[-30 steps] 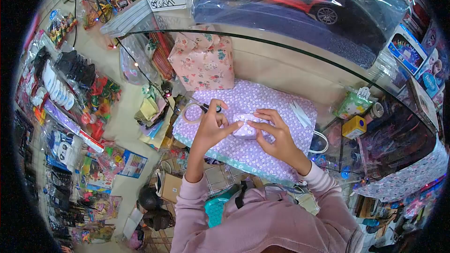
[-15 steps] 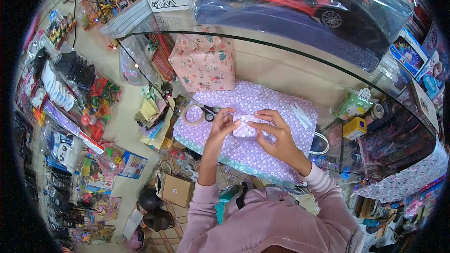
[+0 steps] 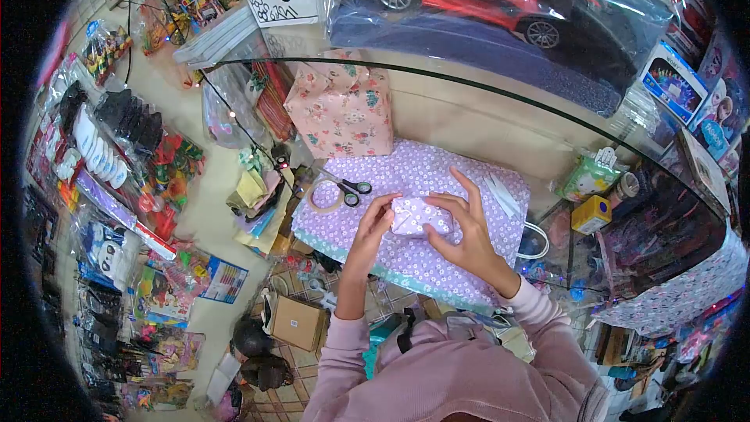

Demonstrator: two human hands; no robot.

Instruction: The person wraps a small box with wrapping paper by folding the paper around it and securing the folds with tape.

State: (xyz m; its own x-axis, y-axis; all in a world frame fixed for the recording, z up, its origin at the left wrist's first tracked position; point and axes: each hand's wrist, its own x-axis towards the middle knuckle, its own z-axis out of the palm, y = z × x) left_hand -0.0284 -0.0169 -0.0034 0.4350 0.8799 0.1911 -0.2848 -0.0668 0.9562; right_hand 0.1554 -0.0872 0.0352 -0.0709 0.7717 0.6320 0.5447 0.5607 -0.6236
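Small purple floral-paper packet (image 3: 420, 216) sits between my hands: my left hand (image 3: 370, 233) pinches its near end, while my right hand (image 3: 469, 236), thumb touching it, is now spread open, forefinger lifted higher than before.

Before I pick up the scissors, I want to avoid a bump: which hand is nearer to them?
Left. The left hand is just beside the scissors, a little closer to the body; the right hand is farther off, to the right beyond it.
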